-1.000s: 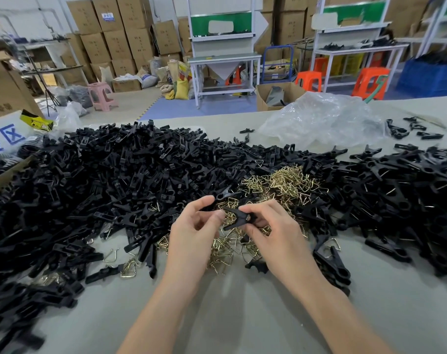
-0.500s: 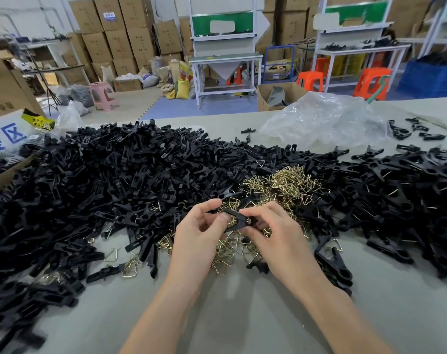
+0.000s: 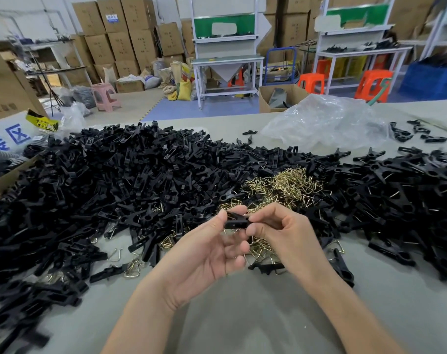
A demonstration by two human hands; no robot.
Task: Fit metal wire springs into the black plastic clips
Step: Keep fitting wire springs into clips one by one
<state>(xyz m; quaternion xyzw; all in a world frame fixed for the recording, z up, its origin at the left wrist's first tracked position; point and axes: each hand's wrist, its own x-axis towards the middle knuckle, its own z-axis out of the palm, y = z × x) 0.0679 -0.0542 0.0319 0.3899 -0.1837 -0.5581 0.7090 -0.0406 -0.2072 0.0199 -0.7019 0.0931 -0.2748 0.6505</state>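
A single wide-angle head view looks forward and down, close above the left grip point(image 3: 204, 254) and right grip point(image 3: 283, 233); the counter point(image 3: 242, 325) stretches away beyond them.

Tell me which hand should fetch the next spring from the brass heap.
Right. The right hand lies just in front of the brass spring heap. The left hand is further off to the side and pinches the black clip, so it can probably hold it alone.
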